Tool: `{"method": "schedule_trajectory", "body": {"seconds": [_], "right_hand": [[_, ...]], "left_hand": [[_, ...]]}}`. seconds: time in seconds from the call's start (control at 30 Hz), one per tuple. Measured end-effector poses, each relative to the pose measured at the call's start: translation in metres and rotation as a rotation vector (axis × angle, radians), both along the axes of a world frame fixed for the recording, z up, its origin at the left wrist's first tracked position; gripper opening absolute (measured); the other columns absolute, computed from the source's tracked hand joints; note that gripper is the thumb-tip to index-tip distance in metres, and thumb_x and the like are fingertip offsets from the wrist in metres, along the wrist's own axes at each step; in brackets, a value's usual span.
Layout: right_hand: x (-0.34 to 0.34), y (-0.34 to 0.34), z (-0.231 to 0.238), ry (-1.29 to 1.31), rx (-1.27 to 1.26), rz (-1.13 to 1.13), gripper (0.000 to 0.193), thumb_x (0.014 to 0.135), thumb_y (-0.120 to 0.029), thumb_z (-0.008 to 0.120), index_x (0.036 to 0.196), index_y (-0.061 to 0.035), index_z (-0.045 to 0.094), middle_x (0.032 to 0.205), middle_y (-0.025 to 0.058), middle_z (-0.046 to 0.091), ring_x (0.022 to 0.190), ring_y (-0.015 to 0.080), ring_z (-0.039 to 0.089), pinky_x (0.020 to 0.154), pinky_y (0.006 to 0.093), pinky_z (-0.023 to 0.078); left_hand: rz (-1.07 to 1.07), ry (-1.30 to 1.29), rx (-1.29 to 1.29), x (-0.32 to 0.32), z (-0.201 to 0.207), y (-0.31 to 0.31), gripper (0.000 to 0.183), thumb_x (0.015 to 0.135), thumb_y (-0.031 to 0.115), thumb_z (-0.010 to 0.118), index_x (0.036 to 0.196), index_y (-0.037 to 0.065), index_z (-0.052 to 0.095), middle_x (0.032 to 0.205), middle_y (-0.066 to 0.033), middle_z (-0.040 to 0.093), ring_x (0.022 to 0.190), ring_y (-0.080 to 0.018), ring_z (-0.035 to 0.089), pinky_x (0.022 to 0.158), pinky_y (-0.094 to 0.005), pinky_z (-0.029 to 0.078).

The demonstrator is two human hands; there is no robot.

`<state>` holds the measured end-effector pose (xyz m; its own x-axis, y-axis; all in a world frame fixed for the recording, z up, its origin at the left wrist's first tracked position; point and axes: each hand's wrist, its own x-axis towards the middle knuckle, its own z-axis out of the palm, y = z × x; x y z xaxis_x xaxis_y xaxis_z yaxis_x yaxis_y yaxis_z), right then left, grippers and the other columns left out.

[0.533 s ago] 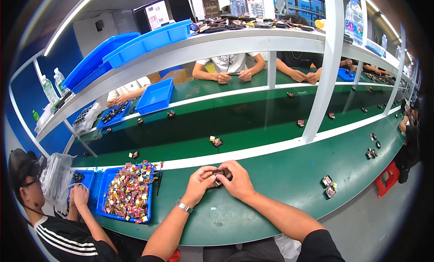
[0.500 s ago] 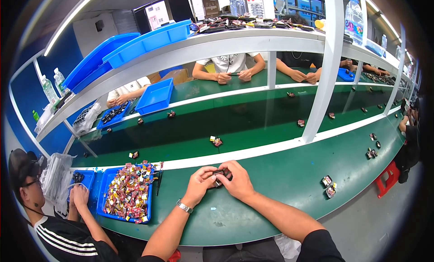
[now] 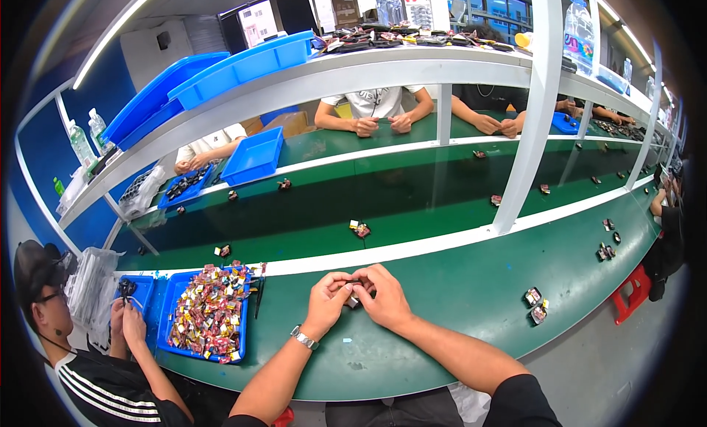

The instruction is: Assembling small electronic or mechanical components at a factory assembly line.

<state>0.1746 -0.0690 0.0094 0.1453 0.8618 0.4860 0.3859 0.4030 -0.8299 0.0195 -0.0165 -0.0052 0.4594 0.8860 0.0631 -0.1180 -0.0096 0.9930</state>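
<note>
My left hand (image 3: pixel 325 303), with a metal watch on its wrist, meets my right hand (image 3: pixel 384 300) above the green bench. Both are closed, thumbs and fingertips pinching a small black part (image 3: pixel 355 283) between them. Most of that part is covered by my fingers, so its exact kind is unclear. To the left of my hands stands a blue tray (image 3: pixel 163 325) heaped with small red, white and yellow-tagged electronic pieces (image 3: pixel 208 313). A dark pen-like tool (image 3: pixel 259 300) lies along the tray's right side.
Small assemblies (image 3: pixel 536 305) sit on the bench at right. Behind a white rail (image 3: pixel 412 246), a green conveyor belt (image 3: pixel 309 235) carries scattered pieces. A white post (image 3: pixel 524 125) rises right of centre. A co-worker (image 3: pixel 110 361) works at left; others sit across the belt.
Pieces on the belt have shifted slightly to the right. My hands stay together, with the fingers moved a little. The co-worker at left has raised their hands slightly.
</note>
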Motion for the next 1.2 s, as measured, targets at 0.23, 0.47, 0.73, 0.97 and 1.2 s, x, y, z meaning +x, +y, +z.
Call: {"method": "schedule_trajectory", "body": {"seconds": [0.23,0.47,0.73,0.97,1.2], "right_hand": [[0.004,0.002,0.0,0.008,-0.002,0.008,0.015,0.085,0.0,0.066,0.1,0.0003,0.063,0.095,0.0102,0.06,0.076,0.0196,0.065,0.066,0.0285,0.054],[0.085,0.081,-0.018,0.067,0.011,-0.257,0.011,0.084,-0.001,0.066,0.095,-0.0009,0.063,0.083,0.0077,0.068,0.077,0.0148,0.065,0.07,0.0289,0.053],[0.119,0.122,0.01,-0.6,-0.234,-0.633,0.026,0.081,-0.026,0.071,0.095,-0.0041,0.067,0.108,0.0142,0.062,0.107,0.0345,0.056,0.09,0.0451,0.048],[0.066,0.136,-0.019,-0.503,-0.249,-0.438,0.059,0.072,-0.026,0.081,0.12,-0.0025,0.055,0.111,0.0163,0.061,0.108,0.033,0.056,0.091,0.0426,0.048],[0.05,0.037,0.03,-0.319,-0.145,0.3,0.057,0.076,-0.008,0.077,0.127,-0.0062,0.054,0.114,0.0123,0.062,0.109,0.027,0.056,0.095,0.0369,0.046]], "left_hand": [[-0.056,-0.027,0.043,-0.001,0.0,0.001,0.027,0.093,0.0,0.06,0.119,-0.001,0.056,0.107,-0.0104,0.066,0.093,-0.0129,0.063,0.074,-0.0254,0.054],[-0.025,-0.124,-0.053,0.005,0.013,-0.001,0.031,0.094,-0.002,0.049,0.125,-0.004,0.049,0.127,-0.0204,0.057,0.102,-0.0253,0.065,0.085,-0.0348,0.057],[-0.075,-0.07,-0.046,-0.009,0.007,0.003,0.03,0.095,0.0,0.049,0.125,-0.004,0.051,0.122,-0.0178,0.059,0.099,-0.0225,0.066,0.081,-0.0319,0.058],[-0.074,-0.098,-0.069,-0.004,0.008,0.004,0.026,0.096,0.003,0.05,0.122,-0.004,0.051,0.117,-0.0176,0.061,0.092,-0.0206,0.067,0.077,-0.0309,0.058],[-0.091,-0.179,-0.227,-0.019,0.005,0.015,0.034,0.104,0.028,0.042,0.12,-0.001,0.052,0.107,-0.0146,0.064,0.086,-0.0188,0.066,0.076,-0.0292,0.057]]}}
